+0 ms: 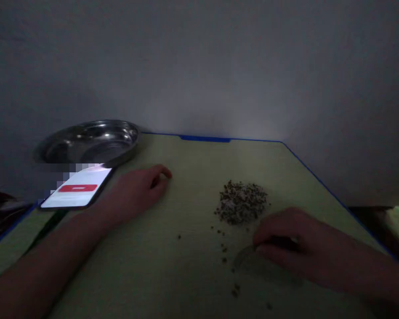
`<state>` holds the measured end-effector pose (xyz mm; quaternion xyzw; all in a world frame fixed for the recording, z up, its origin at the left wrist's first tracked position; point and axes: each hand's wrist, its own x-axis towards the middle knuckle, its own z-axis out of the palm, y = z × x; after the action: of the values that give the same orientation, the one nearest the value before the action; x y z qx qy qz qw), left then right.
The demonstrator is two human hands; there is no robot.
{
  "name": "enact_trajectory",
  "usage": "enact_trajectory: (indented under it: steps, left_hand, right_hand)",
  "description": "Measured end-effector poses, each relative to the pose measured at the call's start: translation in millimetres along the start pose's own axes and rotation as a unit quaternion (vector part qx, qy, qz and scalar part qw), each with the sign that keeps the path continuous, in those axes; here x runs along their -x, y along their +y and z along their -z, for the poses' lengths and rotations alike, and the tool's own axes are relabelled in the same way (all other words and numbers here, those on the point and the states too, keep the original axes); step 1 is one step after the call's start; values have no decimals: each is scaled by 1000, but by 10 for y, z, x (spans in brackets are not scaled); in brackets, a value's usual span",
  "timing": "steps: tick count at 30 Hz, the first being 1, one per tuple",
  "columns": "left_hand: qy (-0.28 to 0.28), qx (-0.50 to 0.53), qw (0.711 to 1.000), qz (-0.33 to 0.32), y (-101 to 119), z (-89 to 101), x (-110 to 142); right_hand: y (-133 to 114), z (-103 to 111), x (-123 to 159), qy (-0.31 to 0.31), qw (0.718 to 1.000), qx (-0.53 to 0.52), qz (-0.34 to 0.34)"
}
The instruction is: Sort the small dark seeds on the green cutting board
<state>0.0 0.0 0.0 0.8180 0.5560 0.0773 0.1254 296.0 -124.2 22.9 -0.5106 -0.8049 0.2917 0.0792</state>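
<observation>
My left hand (142,188) rests on the table with its fingers loosely curled in and nothing visible in them. At the right, my right hand (289,243) has thumb and forefinger closed at the edge of a faint, see-through, round-edged thing (264,268); the dim light hides what exactly it is. Just beyond that hand lies a heap of small mixed brown and pale grains or seeds (242,201). Several loose dark bits (224,260) are scattered on the tabletop in front of the heap, left of my right hand.
A shiny metal basin (133,148) stands at the back left. Beside my left wrist lies a lit phone (75,199), partly blurred out. The pale table (199,164) has a blue edge and meets a grey wall (206,66). Something pale shows at the far right.
</observation>
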Motion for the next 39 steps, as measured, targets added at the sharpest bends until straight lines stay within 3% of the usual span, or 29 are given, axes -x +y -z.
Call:
enact_trajectory:
  steps: [8,19,39]
  left_hand:
    - [6,-2,1000,0,-4,-26,-16]
    - [6,11,1000,2,3,-30,-17]
    - [16,5,1000,-8,-12,-39,-10]
  right_hand:
    - [114,-61,-47,34,999,-5,0]
    - [185,-79,-87,0,999,-22,-48]
    - [138,-71,-142,23,998,-47,-44]
